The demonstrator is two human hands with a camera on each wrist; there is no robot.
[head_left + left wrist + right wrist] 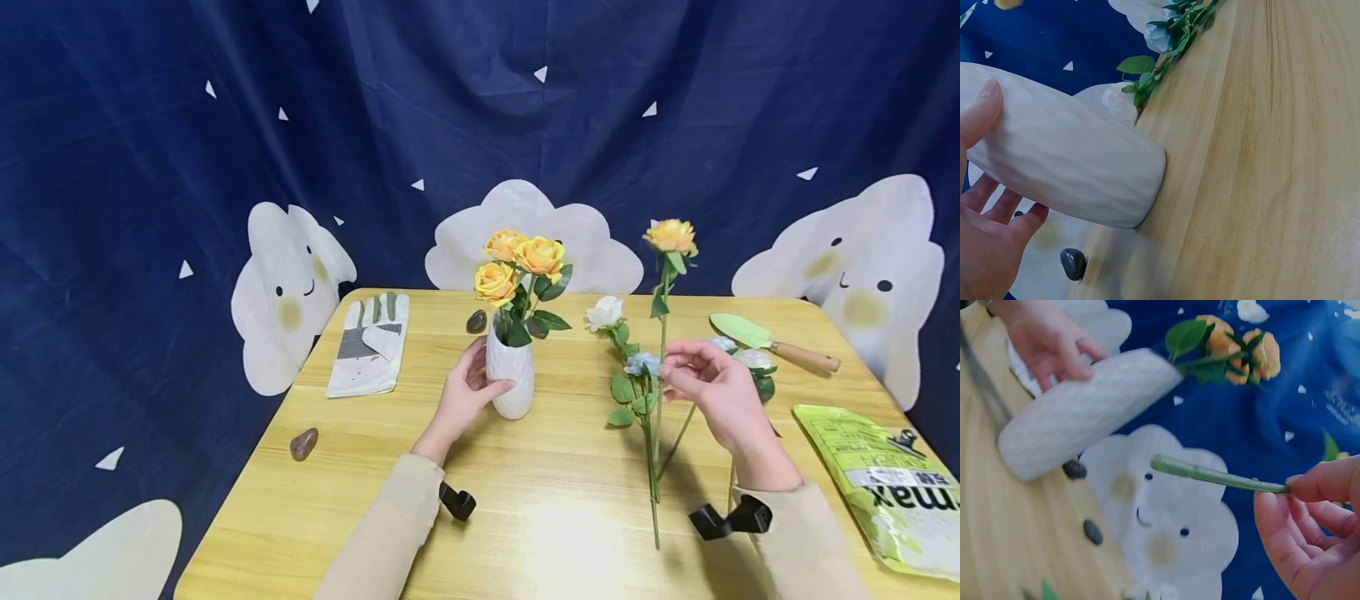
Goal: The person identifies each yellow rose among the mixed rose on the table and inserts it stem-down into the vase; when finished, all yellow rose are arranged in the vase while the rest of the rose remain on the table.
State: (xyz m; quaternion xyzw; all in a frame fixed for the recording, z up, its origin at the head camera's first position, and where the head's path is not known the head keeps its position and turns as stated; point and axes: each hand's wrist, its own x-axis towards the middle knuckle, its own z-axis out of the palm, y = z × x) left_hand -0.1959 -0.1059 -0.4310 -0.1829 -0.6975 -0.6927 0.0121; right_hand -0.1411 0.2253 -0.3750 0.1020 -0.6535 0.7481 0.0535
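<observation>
The left hand [467, 390] wraps around the white vase [510, 377], which stands upright on the tabletop [555, 500] holding three orange roses [519, 260]. The right hand [712, 392] pinches the stem of a single orange rose [671, 237], held upright just right of the vase, above white and blue flowers [633, 367] lying on the tabletop.

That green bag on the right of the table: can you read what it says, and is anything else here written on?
"max": large white letters on the green bag, cut off by the picture's edge.
Small print on the bag's pale label: too small to read.
No other writing shows in any view.
</observation>
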